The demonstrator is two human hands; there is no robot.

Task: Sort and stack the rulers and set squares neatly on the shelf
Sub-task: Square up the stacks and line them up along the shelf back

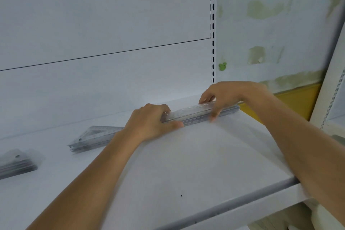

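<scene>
Clear plastic rulers in a stack [197,113] lie near the white shelf's [186,164] back edge, left hand [151,123] and right hand [224,97] both gripping them

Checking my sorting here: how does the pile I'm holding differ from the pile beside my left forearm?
The ruler pile is long and narrow; the set square pile is triangular. The left hand and right hand grip the ruler pile; no hand holds the set square pile. Both are clear plastic, flat on the shelf.
</scene>
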